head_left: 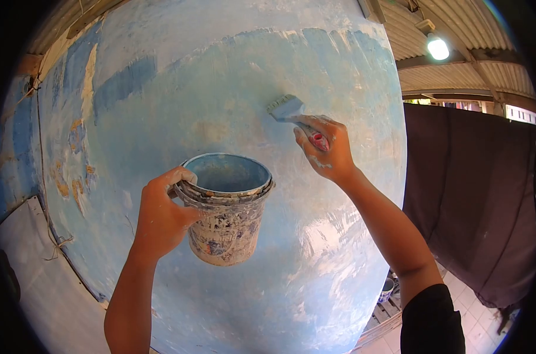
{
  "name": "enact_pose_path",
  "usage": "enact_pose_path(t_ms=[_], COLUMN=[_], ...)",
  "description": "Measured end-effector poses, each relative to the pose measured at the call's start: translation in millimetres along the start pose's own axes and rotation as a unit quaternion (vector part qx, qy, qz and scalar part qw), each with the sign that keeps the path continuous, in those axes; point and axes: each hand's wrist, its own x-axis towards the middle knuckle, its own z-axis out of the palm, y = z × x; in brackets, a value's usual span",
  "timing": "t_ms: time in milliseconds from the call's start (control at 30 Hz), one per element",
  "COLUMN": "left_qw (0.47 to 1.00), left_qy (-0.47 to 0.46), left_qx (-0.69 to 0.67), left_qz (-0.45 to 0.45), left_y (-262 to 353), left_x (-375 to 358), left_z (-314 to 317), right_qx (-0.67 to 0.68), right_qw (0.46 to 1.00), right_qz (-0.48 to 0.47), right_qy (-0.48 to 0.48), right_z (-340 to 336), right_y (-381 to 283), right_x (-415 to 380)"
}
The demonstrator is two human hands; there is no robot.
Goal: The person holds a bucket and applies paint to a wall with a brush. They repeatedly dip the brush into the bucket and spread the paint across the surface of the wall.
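Note:
My left hand (169,211) grips the rim of a paint-crusted bucket (227,233), thumb over the edge and fingers behind it. Blue colour coats the bucket's inside, and it hangs upright in front of the wall. In my right hand (330,147) is a wide paintbrush (287,110), held by its handle, which has a red end. The brush head is smeared pale blue and meets or nearly meets the wall (221,127). Patchy light blue covers much of this wall, with darker blue and whitish streaks. Pale paint marks both hands.
A dark cloth (468,194) hangs at the right. Above it, a lit bulb (438,48) is fixed under a corrugated roof (480,32). Thin wires (57,241) run down the left edge of the wall. Another container (387,288) stands low at the right, near a tiled floor (465,312).

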Motion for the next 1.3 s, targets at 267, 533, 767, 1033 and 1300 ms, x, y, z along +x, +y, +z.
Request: enact_pose_path(t_ms=[267,533,767,1033,1300], left_qw=[1.0,0.996,0.995,0.991,0.988], left_qy=[0.016,0.055,0.067,0.076,0.084], left_qx=[0.006,0.073,0.071,0.103,0.129], left_qz=[0.02,0.02,-0.021,-0.044,-0.026], left_y=[-16,11,17,28,28], left_x=[-13,-11,-16,-21,-21], left_z=[-9,0,-1,-9,3], right_qx=[-0.011,0.072,-0.084,0.035,-0.013], right_qw=[0.997,0.997,0.989,0.976,0.994], right_qz=[0.015,-0.001,-0.118,0.028,-0.108], right_qy=[-0.074,0.014,-0.032,-0.214,0.024], right_z=[-9,14,47,2,46], right_y=[-28,-8,22,-21,27], right_x=[-66,69,13,-5,68])
